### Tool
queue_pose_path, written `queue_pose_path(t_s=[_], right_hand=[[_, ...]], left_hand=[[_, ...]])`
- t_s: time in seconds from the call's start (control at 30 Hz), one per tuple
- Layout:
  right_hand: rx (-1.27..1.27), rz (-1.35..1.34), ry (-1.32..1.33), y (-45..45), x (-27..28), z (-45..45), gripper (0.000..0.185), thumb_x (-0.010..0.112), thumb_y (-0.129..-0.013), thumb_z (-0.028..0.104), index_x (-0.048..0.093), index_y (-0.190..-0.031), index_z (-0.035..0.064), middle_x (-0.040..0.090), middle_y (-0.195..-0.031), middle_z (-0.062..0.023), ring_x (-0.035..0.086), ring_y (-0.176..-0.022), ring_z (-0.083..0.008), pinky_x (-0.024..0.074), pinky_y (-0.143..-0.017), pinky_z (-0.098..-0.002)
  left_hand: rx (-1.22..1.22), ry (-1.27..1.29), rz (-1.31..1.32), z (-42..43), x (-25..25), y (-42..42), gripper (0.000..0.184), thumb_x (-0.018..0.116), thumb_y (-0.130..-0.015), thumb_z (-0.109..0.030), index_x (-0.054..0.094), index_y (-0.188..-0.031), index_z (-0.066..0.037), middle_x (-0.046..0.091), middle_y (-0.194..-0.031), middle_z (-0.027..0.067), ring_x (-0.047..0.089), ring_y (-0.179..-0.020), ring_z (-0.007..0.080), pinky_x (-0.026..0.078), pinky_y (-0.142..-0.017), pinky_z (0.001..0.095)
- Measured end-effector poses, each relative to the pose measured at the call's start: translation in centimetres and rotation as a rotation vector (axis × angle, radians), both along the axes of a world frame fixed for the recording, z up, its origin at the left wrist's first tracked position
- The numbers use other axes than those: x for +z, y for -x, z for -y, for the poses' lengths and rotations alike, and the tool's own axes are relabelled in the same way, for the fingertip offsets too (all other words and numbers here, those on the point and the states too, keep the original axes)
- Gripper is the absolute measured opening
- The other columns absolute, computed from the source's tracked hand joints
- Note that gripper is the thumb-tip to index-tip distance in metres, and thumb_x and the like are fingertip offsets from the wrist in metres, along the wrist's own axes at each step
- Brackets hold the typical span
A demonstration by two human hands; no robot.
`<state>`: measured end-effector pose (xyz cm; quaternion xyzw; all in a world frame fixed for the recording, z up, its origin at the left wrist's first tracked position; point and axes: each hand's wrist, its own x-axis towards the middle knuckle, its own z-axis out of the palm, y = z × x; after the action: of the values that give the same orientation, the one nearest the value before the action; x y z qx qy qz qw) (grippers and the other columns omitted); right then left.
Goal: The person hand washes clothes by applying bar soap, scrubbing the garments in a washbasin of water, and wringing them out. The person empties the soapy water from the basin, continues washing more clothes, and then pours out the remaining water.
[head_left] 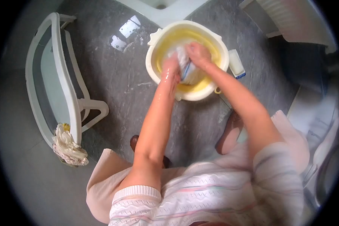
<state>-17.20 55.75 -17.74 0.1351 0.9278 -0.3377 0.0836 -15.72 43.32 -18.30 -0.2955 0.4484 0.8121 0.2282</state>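
Observation:
A round basin, cream outside and yellow inside, stands on the dark floor in front of me. In it lies a wet white cloth with a blue stripe. My left hand, wet up to the forearm, is closed on the cloth at the basin's left side. Opposite it, my right hand is curled into a fist on the cloth's upper part. Motion blurs the fingers of both hands a little, and the cloth's folded shape is partly hidden between them.
A white-framed folding tub stands at left, with a crumpled cream cloth at its lower corner. A white block with a blue edge lies right of the basin. Bright white patches mark the wet floor. A white fixture is ahead.

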Motion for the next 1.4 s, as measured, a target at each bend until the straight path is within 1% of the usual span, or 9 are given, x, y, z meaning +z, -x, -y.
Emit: queue_pose_path(t_s=[0.13, 0.23, 0.4, 0.57, 0.77, 0.97, 1.13, 1.27, 1.4], right_hand=[[-0.245, -0.024, 0.055, -1.3, -1.3, -2.1, 0.033, 0.054, -0.081, 0.036, 0.058, -0.095, 0.0065, 0.061, -0.094, -0.0172, 0.058, -0.086, -0.0350, 0.0446, -0.075, -0.0445], [0.193, 0.088, -0.242, -4.1, -2.7, -0.5, 0.038, 0.057, -0.079, 0.033, 0.056, -0.103, 0.0037, 0.059, -0.098, -0.0180, 0.058, -0.090, -0.0343, 0.0451, -0.076, -0.0444], [0.120, 0.083, -0.154, -1.7, -2.1, -2.2, 0.037, 0.058, -0.077, 0.036, 0.060, -0.098, 0.0052, 0.061, -0.091, -0.0185, 0.060, -0.085, -0.0334, 0.0458, -0.074, -0.0439], [0.200, -0.170, 0.092, -2.8, 3.6, 4.5, 0.035, 0.052, -0.080, 0.037, 0.061, -0.097, 0.0084, 0.062, -0.083, -0.0183, 0.060, -0.079, -0.0353, 0.0460, -0.071, -0.0426], [-0.021, 0.135, 0.024, 0.8, 0.7, -3.7, 0.032, 0.052, -0.083, 0.033, 0.059, -0.095, 0.0043, 0.062, -0.084, -0.0158, 0.061, -0.072, -0.0286, 0.0481, -0.066, -0.0389], [-0.522, -0.052, 1.194, 2.7, 2.7, -6.3, 0.024, 0.057, -0.081, 0.018, 0.059, -0.094, -0.0020, 0.061, -0.083, -0.0073, 0.059, -0.069, -0.0167, 0.0492, -0.060, -0.0297], [-0.431, -0.205, 0.860, 2.9, 4.5, -7.0, 0.031, 0.062, -0.079, 0.018, 0.056, -0.104, 0.0006, 0.060, -0.089, -0.0099, 0.059, -0.075, -0.0164, 0.0498, -0.062, -0.0297], [-0.155, -0.122, 0.846, 2.9, 6.7, -7.0, 0.036, 0.067, -0.074, 0.024, 0.059, -0.101, 0.0025, 0.061, -0.093, -0.0113, 0.060, -0.078, -0.0192, 0.0493, -0.067, -0.0311], [0.644, 0.207, -0.061, 1.2, 6.5, -6.0, 0.036, 0.069, -0.071, 0.027, 0.061, -0.100, 0.0064, 0.062, -0.098, -0.0090, 0.060, -0.079, -0.0215, 0.0468, -0.072, -0.0316]], left_hand=[[-0.144, 0.129, -0.112, 1.8, 3.4, 1.0, 0.043, 0.059, -0.082, -0.025, 0.046, -0.118, -0.007, 0.057, -0.102, 0.0079, 0.059, -0.082, 0.0199, 0.049, -0.069, 0.0359], [-0.295, 0.499, -0.453, 1.1, -4.6, 0.1, 0.045, 0.057, -0.083, -0.027, 0.041, -0.122, -0.012, 0.054, -0.108, 0.0079, 0.057, -0.092, 0.0207, 0.048, -0.071, 0.0382], [-0.117, 0.049, 0.044, 0.9, 1.2, -0.4, 0.044, 0.058, -0.080, -0.019, 0.044, -0.118, -0.001, 0.053, -0.111, 0.0122, 0.054, -0.096, 0.0222, 0.045, -0.077, 0.0338], [0.035, -0.705, -0.132, 1.8, -8.4, -0.3, 0.030, 0.056, -0.083, -0.023, 0.053, -0.108, -0.007, 0.058, -0.097, 0.0104, 0.056, -0.086, 0.0213, 0.047, -0.068, 0.0375], [-0.181, 0.347, -0.114, 1.8, 2.7, 0.5, 0.025, 0.063, -0.076, -0.011, 0.056, -0.097, 0.002, 0.060, -0.077, 0.0074, 0.056, -0.058, 0.0141, 0.045, -0.049, 0.0272], [-0.268, 0.437, -0.287, 6.1, 6.6, 4.0, 0.031, 0.066, -0.074, -0.013, 0.057, -0.099, 0.004, 0.062, -0.083, 0.0113, 0.060, -0.063, 0.0164, 0.047, -0.051, 0.0282], [-0.214, 0.882, -0.466, 5.8, 8.7, 3.8, 0.056, 0.075, -0.066, -0.020, 0.053, -0.113, 0.002, 0.061, -0.094, 0.0184, 0.061, -0.085, 0.0222, 0.050, -0.062, 0.0329], [-1.214, 1.128, -0.611, 5.5, 9.5, 3.2, 0.044, 0.076, -0.059, -0.021, 0.064, -0.098, -0.004, 0.061, -0.099, 0.0159, 0.060, -0.088, 0.0240, 0.046, -0.075, 0.0332], [-0.991, 1.077, -0.482, 5.6, 9.6, 4.1, 0.030, 0.064, -0.064, -0.016, 0.065, -0.089, -0.001, 0.061, -0.103, 0.0154, 0.060, -0.084, 0.0236, 0.045, -0.078, 0.0320]])
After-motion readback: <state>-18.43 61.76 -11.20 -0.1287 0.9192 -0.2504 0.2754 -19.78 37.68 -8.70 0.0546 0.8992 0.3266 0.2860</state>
